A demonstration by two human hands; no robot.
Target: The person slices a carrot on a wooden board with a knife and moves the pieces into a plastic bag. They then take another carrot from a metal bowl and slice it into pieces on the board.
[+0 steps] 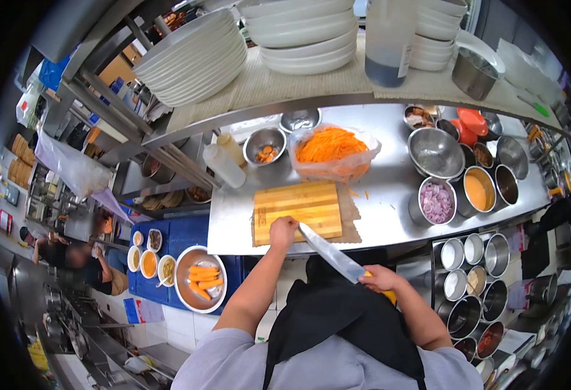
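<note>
My right hand (380, 278) is wrapped round the yellow handle of a large kitchen knife (331, 253), in front of the table's edge. Its broad blade slants up and left, the tip close to the fingers of my left hand (284, 231). Those fingers are closed over the near edge of the wooden cutting board (298, 201); what they hold, if anything, is too small to make out. The board lies on a brown cloth (350, 227). Behind it stands a clear plastic bag of shredded carrot (331, 146), with a few shreds fallen beside it.
A steel bowl of peeled carrots (199, 305) stands on a blue surface at the left. Steel bowl with carrot pieces (265, 153) and squeeze bottles (224, 166) sit behind. Chopped onion (436, 200) and sauce containers (479, 188) are right. A plate-stacked shelf (266, 107) overhangs. A person (80, 260) is far left.
</note>
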